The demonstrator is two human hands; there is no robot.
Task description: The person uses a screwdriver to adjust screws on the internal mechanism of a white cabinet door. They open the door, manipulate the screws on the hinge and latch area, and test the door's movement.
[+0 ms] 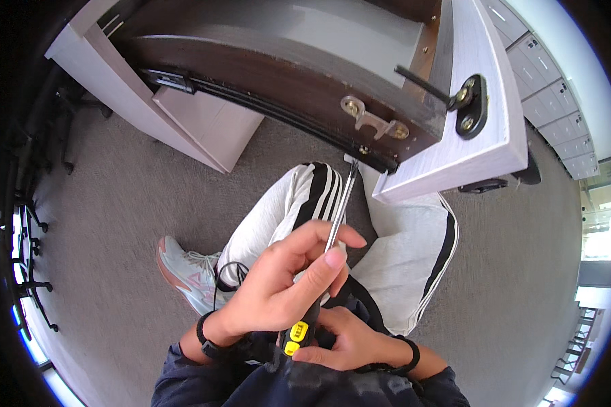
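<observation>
The screwdriver (338, 218) has a bright metal shaft and a dark handle with two yellow patches, the upper bearing small dark characters. It slants upward from the person's lap toward the black rail (285, 117); whether its tip touches is unclear. The left hand (278, 281), loosely curled, holds the shaft's base; the right hand (352, 339) closes around the handle.

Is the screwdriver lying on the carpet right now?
No, the left hand and right hand hold the screwdriver, its shaft pointing toward the black rail.
</observation>
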